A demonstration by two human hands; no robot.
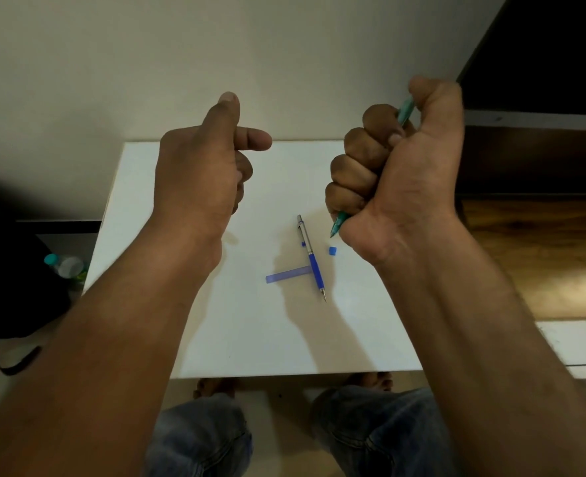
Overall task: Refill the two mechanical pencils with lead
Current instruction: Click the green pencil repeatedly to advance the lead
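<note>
My right hand (398, 170) is raised above the white table (243, 339), fisted around a teal mechanical pencil (405, 111); its tip pokes out below the fist and its top end sits under my thumb. My left hand (202, 166) is held up to the left with the thumb raised and fingers loosely curled, and I see nothing in it. A blue and silver mechanical pencil (312, 258) lies on the table, tip toward me. Beside it lies a translucent blue lead case (288, 274), and a small blue cap (332, 250) rests to the right.
A dark bag (12, 287) and a plastic bottle (65, 266) sit on the floor left of the table. A dark wooden cabinet (539, 160) stands to the right. My knees in jeans show under the table's near edge.
</note>
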